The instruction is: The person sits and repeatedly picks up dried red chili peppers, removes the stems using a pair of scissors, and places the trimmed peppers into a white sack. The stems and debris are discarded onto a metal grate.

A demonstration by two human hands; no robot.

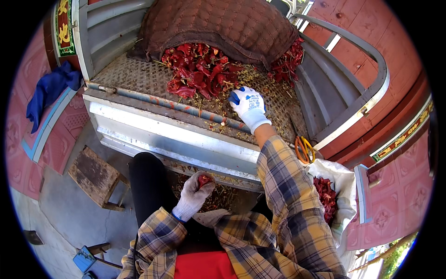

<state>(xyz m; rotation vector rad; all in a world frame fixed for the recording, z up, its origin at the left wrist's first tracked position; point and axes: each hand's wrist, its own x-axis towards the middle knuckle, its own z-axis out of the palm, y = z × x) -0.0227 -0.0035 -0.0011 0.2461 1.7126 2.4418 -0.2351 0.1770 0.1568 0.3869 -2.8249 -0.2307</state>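
Observation:
My left hand (195,193), in a greyish-white knitted work glove, is closed around a dark red dried chili pepper (204,180) above my lap. Farther forward, my right hand (248,104) wears a white glove with blue-coated fingers. It rests at the near right edge of a pile of dried red chilies (198,71) on the vehicle's cargo bed. Its fingers curl down and away from view, so what they hold is hidden. Behind the pile, a large brown quilted cover (223,24) lies over a bulging heap, with more chilies (289,62) showing at its right end.
The lowered metal tailgate (167,129) crosses before my knees. Loop handles in orange and yellow (304,150) hang at its right end. A white sack (343,195) on the right holds chilies (324,198). On the left are a wooden stool (95,174) and blue cloth (52,90).

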